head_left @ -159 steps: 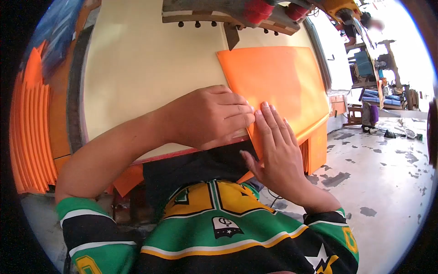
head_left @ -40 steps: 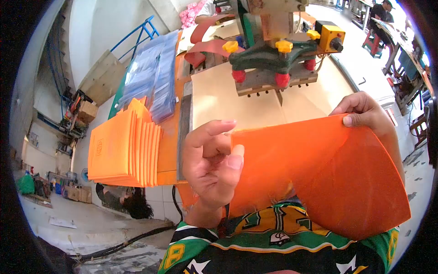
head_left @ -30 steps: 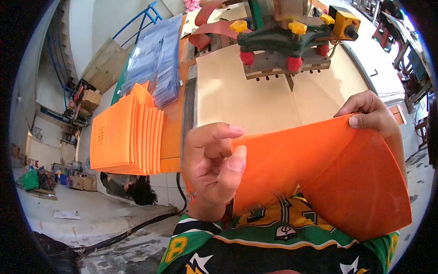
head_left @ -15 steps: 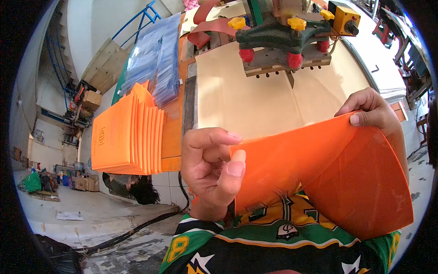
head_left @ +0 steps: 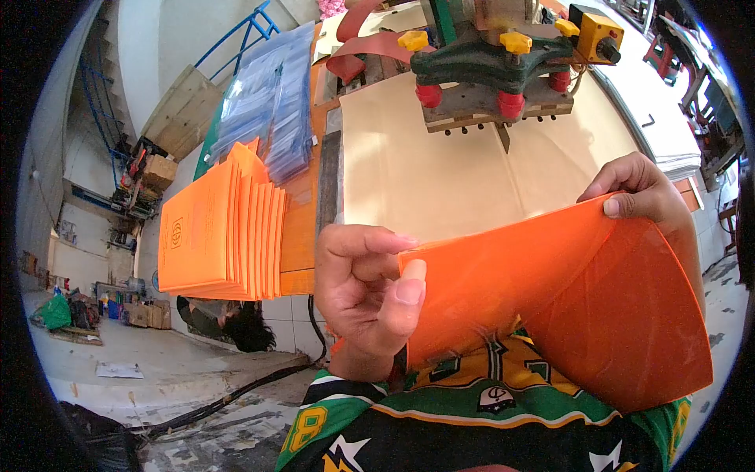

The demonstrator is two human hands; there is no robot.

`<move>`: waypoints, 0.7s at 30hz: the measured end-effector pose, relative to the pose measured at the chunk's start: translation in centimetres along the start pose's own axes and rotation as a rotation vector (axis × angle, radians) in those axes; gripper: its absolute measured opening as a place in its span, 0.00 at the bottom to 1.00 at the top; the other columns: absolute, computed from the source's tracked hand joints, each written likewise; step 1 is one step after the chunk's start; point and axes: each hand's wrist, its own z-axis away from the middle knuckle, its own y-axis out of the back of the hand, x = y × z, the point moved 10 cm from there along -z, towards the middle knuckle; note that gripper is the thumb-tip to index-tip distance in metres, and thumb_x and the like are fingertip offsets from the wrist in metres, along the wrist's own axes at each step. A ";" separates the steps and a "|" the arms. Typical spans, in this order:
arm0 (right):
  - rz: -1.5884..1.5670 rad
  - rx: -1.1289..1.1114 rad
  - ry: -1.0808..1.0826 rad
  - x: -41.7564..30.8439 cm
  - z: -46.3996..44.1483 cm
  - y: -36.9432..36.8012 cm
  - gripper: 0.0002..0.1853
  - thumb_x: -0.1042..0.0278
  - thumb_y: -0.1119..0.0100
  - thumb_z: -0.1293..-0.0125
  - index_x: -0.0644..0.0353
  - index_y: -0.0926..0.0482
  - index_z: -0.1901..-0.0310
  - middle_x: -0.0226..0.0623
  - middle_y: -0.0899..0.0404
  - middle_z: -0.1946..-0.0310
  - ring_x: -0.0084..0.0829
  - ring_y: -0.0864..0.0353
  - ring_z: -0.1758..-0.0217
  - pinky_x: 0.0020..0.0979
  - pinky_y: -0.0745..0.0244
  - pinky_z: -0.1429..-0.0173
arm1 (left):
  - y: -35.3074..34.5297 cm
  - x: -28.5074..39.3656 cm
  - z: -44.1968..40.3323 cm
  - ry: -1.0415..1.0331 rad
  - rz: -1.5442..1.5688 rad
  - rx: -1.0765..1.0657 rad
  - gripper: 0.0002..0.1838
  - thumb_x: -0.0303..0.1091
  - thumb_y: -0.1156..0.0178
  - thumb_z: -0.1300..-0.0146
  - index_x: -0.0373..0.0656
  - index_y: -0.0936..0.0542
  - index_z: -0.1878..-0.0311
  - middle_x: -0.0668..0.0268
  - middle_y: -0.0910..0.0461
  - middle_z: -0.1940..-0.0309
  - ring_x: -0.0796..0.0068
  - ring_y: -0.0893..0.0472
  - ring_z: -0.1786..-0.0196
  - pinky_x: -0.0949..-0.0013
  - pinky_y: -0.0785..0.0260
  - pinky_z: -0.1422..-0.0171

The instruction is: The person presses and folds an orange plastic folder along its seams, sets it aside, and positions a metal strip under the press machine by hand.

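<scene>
An orange plastic folder cover [head_left: 503, 275] is stretched between my hands in front of my chest, its right part bent downward. My left hand [head_left: 366, 287] pinches its left upper corner between thumb and fingers. At the upper right edge, my right hand [head_left: 641, 189] grips the cover, thumb on the near face and fingers behind. To the left, a stack of orange printed covers [head_left: 208, 228] leans fanned out at the table's edge. Behind the cover lies a cream-coloured sheet [head_left: 425, 181] on the machine's work surface.
Over the cream sheet hangs a press head [head_left: 503, 71] with yellow knobs and red cushions. A yellow control box [head_left: 596, 38] is at its right. Clear plastic sleeves [head_left: 263, 102] lie at the back left. Another person's dark hair [head_left: 248, 326] shows below the table.
Almost nothing differs. The view has shifted very slightly, while both hands keep their hold on the orange cover.
</scene>
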 end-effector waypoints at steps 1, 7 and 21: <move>0.007 -0.003 -0.006 0.0 0.0 0.0 0.13 0.76 0.25 0.42 0.73 0.12 0.57 0.52 0.09 0.58 0.35 0.07 0.59 0.35 0.12 0.48 | 0.0 -0.1 0.0 0.018 0.000 0.011 0.16 0.21 0.39 0.36 0.32 0.27 0.46 0.74 0.24 0.75 0.91 0.34 0.71 0.83 0.42 0.62; 0.006 -0.003 -0.016 0.1 -0.1 0.0 0.12 0.78 0.26 0.41 0.73 0.13 0.56 0.52 0.09 0.58 0.36 0.07 0.58 0.35 0.12 0.48 | 0.2 -0.1 0.1 -0.031 0.056 0.024 0.16 0.21 0.38 0.37 0.32 0.27 0.47 0.67 0.18 0.71 0.90 0.29 0.69 0.82 0.37 0.58; 0.035 -0.099 -0.026 0.2 -0.1 -0.1 0.12 0.78 0.29 0.37 0.72 0.13 0.53 0.50 0.09 0.53 0.37 0.08 0.52 0.35 0.14 0.41 | 0.3 0.0 0.0 -0.106 0.035 -0.011 0.17 0.22 0.39 0.35 0.33 0.27 0.45 0.70 0.22 0.74 0.90 0.34 0.74 0.81 0.43 0.65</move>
